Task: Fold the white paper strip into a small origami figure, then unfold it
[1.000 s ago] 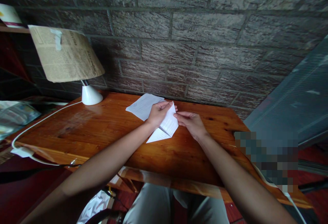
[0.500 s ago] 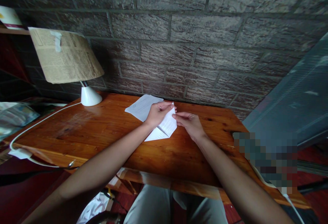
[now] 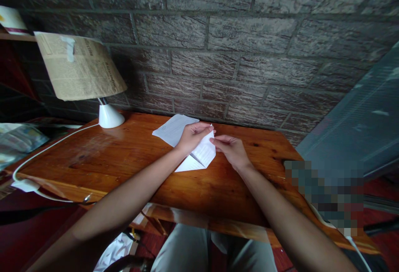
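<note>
Both hands pinching the folded paper (image 3: 199,158) on the table (image 3: 124,155): left hand (image 3: 193,137) top corner, right hand (image 3: 232,150) right edge.

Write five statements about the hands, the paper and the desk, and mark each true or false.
1. The left hand and right hand both grip the folded white paper. True.
2. The table lamp stands at the right end of the wooden desk. False: it stands at the far left corner.
3. A second white sheet lies flat on the desk behind the folded one. True.
4. The lampshade is plain red cloth. False: it is covered in printed newspaper.
5. The white cable runs from the lamp across the left side of the desk. True.
</note>
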`<state>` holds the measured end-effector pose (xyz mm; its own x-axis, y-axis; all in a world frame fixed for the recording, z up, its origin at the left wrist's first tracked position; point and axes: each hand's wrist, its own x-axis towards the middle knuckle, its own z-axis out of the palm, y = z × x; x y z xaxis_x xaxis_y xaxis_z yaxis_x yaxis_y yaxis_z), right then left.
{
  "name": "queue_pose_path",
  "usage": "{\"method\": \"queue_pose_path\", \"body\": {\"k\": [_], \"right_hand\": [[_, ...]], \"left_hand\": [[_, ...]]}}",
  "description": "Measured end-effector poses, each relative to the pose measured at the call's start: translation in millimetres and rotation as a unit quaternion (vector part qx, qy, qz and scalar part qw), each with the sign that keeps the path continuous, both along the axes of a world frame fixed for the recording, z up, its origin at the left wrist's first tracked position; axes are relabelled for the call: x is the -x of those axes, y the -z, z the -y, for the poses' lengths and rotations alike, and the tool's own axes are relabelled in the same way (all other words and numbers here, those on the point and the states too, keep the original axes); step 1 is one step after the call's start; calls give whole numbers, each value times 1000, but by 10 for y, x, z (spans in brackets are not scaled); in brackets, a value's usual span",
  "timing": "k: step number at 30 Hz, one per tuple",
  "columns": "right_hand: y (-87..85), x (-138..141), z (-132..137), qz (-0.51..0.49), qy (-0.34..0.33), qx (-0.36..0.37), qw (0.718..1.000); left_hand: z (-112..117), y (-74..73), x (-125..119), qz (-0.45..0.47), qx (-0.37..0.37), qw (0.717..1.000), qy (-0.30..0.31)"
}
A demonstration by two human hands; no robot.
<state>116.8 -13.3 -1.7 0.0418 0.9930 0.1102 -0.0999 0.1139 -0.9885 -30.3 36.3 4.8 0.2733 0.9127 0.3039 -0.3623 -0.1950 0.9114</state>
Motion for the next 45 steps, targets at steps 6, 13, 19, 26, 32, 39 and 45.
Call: {"method": "queue_pose_path", "body": {"k": [6,13,19,26,32,39,45], "right_hand": [[20,0,-7,22,-1,-28,999],[-30,12,23,36,7,-27,999],[-9,2,6,45,1,-34,998],[10,10,4,57,-1,-57,997],[-47,-19,25,15,-17,-9,1000],[-104,-70,46,-6,-54,30,998],[-95,-72,52,21,-97,52,994]], "left_hand": [[-2,-9,-7,16,-4,1000,-7],[34,-38,6,8,-9,1000,-4],[56,-91,29,8,6,1000,-5],[40,-87,33,1,-22,1000,1],[25,-86,58,-26,-10,999,24],[-4,-72,105,-69,-25,996,43],[-40,-64,122,-57,-1,998,29]]}}
